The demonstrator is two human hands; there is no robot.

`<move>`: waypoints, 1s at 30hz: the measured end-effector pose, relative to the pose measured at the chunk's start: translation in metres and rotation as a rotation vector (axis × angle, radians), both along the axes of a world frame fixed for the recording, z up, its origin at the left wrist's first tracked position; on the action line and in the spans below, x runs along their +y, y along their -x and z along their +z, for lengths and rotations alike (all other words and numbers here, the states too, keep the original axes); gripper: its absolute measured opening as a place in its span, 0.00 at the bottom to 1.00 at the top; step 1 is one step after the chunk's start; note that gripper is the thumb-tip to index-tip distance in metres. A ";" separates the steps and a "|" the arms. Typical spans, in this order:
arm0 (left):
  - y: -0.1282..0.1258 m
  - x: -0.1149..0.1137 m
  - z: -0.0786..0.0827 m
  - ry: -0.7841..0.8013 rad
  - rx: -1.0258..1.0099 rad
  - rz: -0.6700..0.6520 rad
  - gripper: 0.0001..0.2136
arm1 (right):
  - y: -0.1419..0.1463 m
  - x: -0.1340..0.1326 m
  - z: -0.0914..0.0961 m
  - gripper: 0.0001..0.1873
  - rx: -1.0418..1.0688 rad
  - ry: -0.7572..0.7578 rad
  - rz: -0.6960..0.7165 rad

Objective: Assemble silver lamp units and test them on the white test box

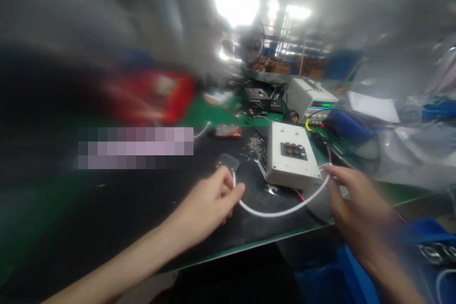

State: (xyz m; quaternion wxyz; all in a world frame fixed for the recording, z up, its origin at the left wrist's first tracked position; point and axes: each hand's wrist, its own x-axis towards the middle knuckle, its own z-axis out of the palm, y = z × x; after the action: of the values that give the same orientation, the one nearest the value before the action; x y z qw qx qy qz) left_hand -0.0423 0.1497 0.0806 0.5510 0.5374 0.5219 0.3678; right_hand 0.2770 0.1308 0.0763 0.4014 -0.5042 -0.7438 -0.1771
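A white cable (281, 210) sags in a curve between my two hands above the black mat (142, 209). My left hand (210, 204) is closed in a pinch on one end of it, just in front of a small grey flat part (228, 161). My right hand (351, 199) pinches the other end at the right corner of a white box (292, 154) with dark and red buttons on top. A thin red wire (299, 195) lies under the box's front edge.
A blurred red bin (153, 95) stands at the back left. Small metal pins (255, 145) are scattered behind the white box. A white instrument with a green display (311, 99) sits at the back. Blue bins (356, 266) sit low on the right.
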 end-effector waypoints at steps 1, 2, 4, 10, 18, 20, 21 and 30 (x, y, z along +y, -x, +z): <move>0.005 -0.004 0.000 -0.119 0.314 -0.153 0.14 | 0.000 0.002 0.000 0.12 0.021 -0.013 0.046; 0.008 -0.006 0.002 -0.261 0.583 -0.233 0.15 | 0.001 0.003 0.000 0.12 0.040 -0.029 0.091; 0.011 -0.005 0.009 -0.556 0.858 -0.274 0.17 | 0.008 0.001 -0.001 0.16 0.078 -0.055 0.164; -0.027 0.027 0.039 -1.162 0.726 -0.114 0.07 | 0.034 -0.016 0.009 0.25 0.150 -0.075 0.322; -0.071 0.053 0.033 -1.371 0.409 -0.261 0.11 | 0.042 -0.025 0.016 0.27 0.161 -0.026 0.445; -0.071 0.053 0.030 -1.365 0.380 -0.272 0.11 | 0.041 -0.024 0.016 0.27 0.176 -0.014 0.446; -0.071 0.053 0.029 -1.366 0.371 -0.280 0.11 | 0.041 -0.024 0.017 0.27 0.184 -0.011 0.448; -0.070 0.056 0.027 -1.483 0.322 -0.293 0.10 | 0.044 -0.018 0.019 0.26 0.198 -0.016 0.489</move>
State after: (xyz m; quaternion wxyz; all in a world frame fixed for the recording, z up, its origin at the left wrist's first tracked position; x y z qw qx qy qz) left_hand 0.0273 0.2055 0.1073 0.0072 0.8764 0.1366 0.4618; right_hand 0.2334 0.1124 0.0956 0.5069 -0.3213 -0.7993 -0.0306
